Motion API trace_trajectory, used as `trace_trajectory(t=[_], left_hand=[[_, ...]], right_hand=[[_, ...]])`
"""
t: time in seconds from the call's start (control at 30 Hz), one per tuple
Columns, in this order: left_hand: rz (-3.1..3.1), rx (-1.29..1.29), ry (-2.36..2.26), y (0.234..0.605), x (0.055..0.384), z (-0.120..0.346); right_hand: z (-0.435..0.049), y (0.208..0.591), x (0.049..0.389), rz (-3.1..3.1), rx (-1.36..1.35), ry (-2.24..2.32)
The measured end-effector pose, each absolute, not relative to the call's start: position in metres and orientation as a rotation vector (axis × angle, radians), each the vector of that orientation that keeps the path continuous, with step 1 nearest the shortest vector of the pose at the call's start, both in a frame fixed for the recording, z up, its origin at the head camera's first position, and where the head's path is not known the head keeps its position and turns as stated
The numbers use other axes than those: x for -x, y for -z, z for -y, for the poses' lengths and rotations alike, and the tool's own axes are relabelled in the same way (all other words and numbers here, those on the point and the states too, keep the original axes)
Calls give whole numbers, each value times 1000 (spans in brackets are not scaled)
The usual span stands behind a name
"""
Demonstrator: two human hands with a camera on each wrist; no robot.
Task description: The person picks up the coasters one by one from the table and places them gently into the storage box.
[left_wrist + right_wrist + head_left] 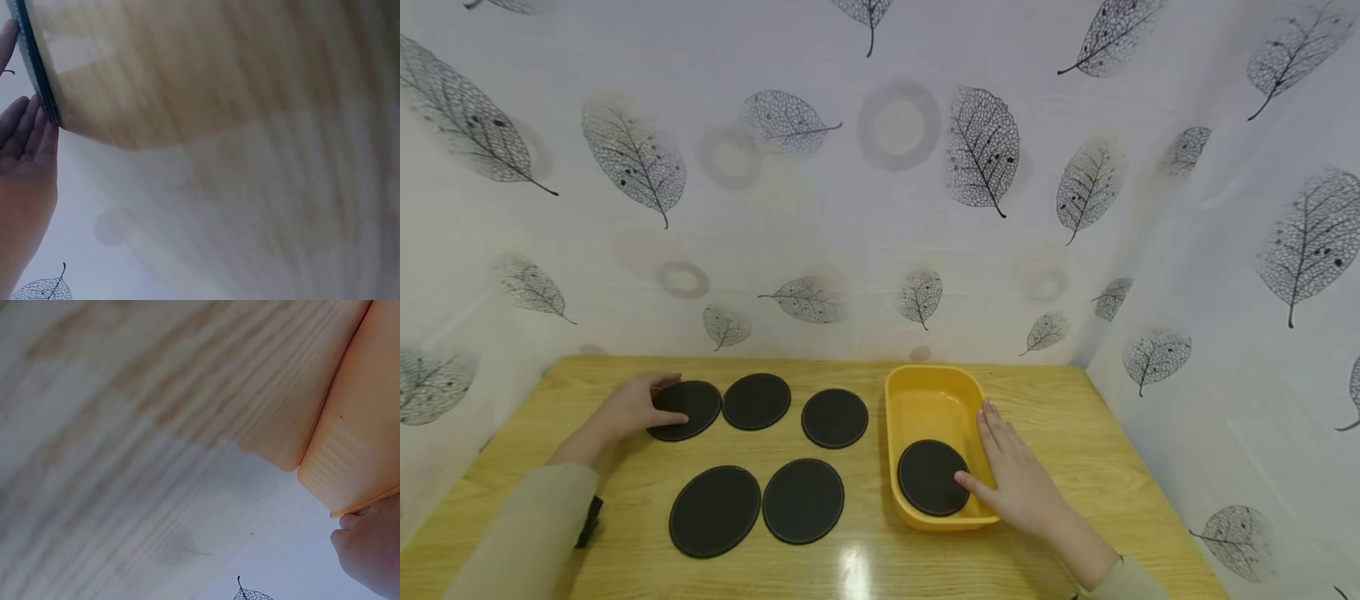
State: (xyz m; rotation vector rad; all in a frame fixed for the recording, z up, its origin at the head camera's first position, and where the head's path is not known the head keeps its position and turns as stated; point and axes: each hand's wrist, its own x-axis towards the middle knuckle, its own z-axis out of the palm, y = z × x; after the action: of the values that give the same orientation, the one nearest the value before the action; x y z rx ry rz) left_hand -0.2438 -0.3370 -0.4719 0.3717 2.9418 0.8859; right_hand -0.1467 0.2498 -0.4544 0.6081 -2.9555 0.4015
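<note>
On the far left, my left hand (pixel 634 407) holds a black round coaster (pixel 698 407) by its left side, thumb across the top and fingers at the far edge. The left wrist view shows that coaster (pixel 34 62) edge-on, with the fingertips against it. My right hand (pixel 1022 475) rests along the right rim of a yellow plastic tub (pixel 936 375), fingers straight. Its thumb reaches inside, overlapping the edge of another black coaster (pixel 931 479) in the tub's near end. In the right wrist view, the hand (pixel 372 540) lies at the tub's rim.
More black coasters lie flat on the wooden table (pixel 865 558): one (pixel 756 402) beside the held one, one (pixel 835 418) near the tub, and two in front, left (pixel 715 512) and right (pixel 803 502). A leaf-patterned curtain (pixel 865 208) hangs behind and at the sides.
</note>
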Motion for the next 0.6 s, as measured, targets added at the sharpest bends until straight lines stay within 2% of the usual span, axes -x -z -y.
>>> trace_trajectory(t=[0.6], left_hand=[[-2928, -497, -834, 475, 250, 340]], right_hand=[[-251, 454, 147, 2972, -602, -434]])
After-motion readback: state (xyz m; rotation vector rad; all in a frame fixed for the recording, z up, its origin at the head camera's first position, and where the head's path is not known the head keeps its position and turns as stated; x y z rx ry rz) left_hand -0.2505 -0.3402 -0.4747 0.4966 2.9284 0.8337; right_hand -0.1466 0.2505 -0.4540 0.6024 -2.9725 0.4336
